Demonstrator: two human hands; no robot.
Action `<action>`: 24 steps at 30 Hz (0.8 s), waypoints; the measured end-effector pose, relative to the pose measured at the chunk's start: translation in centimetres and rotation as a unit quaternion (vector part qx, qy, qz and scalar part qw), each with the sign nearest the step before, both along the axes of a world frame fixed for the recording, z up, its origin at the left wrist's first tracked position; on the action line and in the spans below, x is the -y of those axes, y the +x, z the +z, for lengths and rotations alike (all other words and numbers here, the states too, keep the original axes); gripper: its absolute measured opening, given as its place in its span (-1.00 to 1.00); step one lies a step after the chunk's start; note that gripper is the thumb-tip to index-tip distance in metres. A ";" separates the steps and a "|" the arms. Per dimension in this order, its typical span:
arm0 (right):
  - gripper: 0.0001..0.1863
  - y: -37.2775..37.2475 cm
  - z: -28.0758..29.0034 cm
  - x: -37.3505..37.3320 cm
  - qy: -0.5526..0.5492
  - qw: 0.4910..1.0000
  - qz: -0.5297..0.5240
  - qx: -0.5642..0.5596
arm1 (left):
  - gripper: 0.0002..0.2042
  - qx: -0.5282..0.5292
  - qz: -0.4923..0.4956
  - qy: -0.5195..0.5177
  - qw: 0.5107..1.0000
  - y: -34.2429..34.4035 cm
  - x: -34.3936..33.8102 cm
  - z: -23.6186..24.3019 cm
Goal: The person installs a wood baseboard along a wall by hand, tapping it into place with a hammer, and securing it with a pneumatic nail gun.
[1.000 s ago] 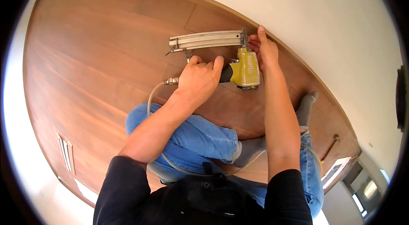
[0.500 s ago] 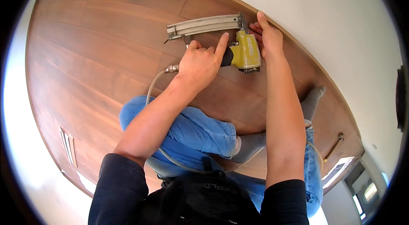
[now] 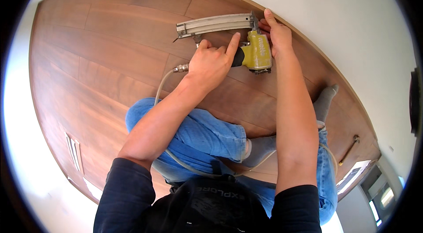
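Observation:
My left hand (image 3: 210, 62) is wrapped round the black handle of a yellow-green nail gun (image 3: 259, 52), its index finger stretched out along the tool. The gun's long silver magazine (image 3: 216, 25) points left, and its nose is close to the wooden baseboard (image 3: 304, 41) along the white wall. A pale air hose (image 3: 164, 81) joins the handle's end through a metal coupling (image 3: 181, 68). Beside the nose, my right hand (image 3: 279, 38) is at the baseboard with its thumb stretched up. Its other fingers reach behind the gun's nose and are partly hidden.
I sit on a brown plank floor (image 3: 119, 52), with my jeans-clad legs (image 3: 207, 131) folded below the gun. The hose runs across my lap. A hammer (image 3: 349, 150) lies at the right, and thin pale strips (image 3: 73, 151) lie at the far left.
The whole view has shifted slightly. The nail gun has turned a little, and both hands keep nearly the same places on the gun and at the baseboard.

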State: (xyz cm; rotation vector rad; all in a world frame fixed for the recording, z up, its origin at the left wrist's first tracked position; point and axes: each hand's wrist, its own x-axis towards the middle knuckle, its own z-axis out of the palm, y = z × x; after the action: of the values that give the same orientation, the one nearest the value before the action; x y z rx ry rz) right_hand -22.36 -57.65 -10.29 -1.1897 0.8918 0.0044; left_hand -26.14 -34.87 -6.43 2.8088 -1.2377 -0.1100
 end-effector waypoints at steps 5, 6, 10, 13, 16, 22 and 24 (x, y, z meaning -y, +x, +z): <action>-0.47 -0.3 -0.3 0.1 -0.007 1.000 0.014 0.005 | -0.22 -0.017 0.006 0.011 1.000 0.6 0.1 0.3; -0.47 -0.3 -0.4 0.1 -0.006 1.000 0.016 0.004 | -0.23 -0.020 0.005 0.016 1.000 0.8 0.1 0.3; -0.46 -0.3 -0.8 0.1 -0.006 1.000 0.012 0.007 | -0.24 -0.014 0.003 0.004 1.000 0.9 0.0 -0.2; -0.46 -0.4 -0.9 0.1 -0.011 1.000 0.009 0.013 | -0.25 -0.007 0.001 0.000 1.000 1.0 0.1 -0.4; -0.46 -0.4 -1.1 0.3 -0.010 1.000 0.008 0.015 | -0.26 -0.016 -0.001 0.004 1.000 1.0 0.1 -0.2; -0.42 -0.4 -1.4 0.3 -0.009 1.000 0.010 0.019 | -0.28 -0.022 -0.005 0.000 1.000 1.4 0.0 -0.3; -0.42 -0.3 -1.4 0.0 -0.005 1.000 0.004 0.018 | -0.28 -0.019 -0.005 0.000 1.000 1.4 -0.1 -0.3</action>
State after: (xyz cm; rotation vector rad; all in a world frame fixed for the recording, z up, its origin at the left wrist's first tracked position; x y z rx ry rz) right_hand -22.68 -57.65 -11.67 -1.1999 0.8557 -0.0154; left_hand -24.74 -34.75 -6.76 2.7859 -1.2445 -0.1629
